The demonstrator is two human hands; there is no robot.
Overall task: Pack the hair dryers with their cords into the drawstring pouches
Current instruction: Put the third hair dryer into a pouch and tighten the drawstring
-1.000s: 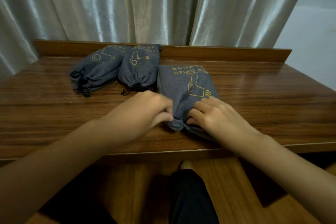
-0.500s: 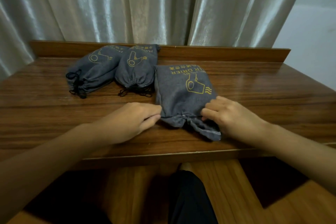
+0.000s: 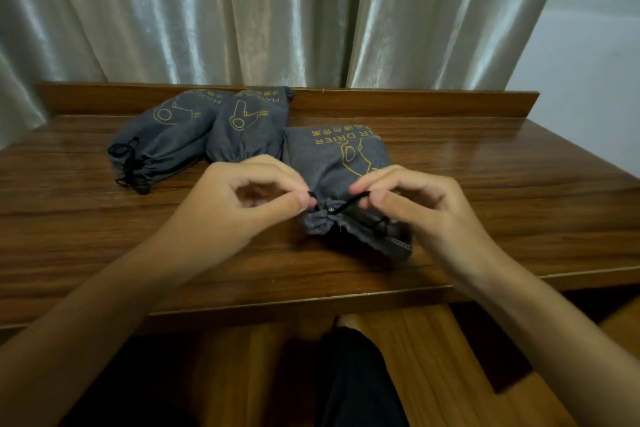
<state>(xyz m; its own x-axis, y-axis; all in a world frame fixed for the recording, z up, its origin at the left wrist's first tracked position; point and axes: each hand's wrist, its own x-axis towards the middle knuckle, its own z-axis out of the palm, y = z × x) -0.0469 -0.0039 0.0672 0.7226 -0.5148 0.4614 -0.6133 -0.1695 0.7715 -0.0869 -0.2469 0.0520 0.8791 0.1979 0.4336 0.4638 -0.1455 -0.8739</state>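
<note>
A grey drawstring pouch (image 3: 332, 163) with a yellow hair-dryer print lies in the middle of the wooden table (image 3: 485, 191), its gathered mouth toward me. My left hand (image 3: 242, 198) pinches the black drawstring (image 3: 346, 206) at the left side of the mouth. My right hand (image 3: 412, 204) pinches the same cord on the right side. Two more grey pouches, one on the left (image 3: 166, 135) and one beside it (image 3: 249, 125), lie bulging with their mouths cinched. No hair dryer shows; the contents are hidden.
A raised wooden ledge (image 3: 415, 102) runs along the table's back, with pale curtains (image 3: 242, 10) behind it. A white surface (image 3: 588, 62) stands at the far right. Below the front edge are the wooden floor and my dark-clothed leg (image 3: 356, 378).
Both hands have lifted off the table and the pouch's fabric and now pinch the black cord at the mouth. The mouth is bunched tighter than before.
</note>
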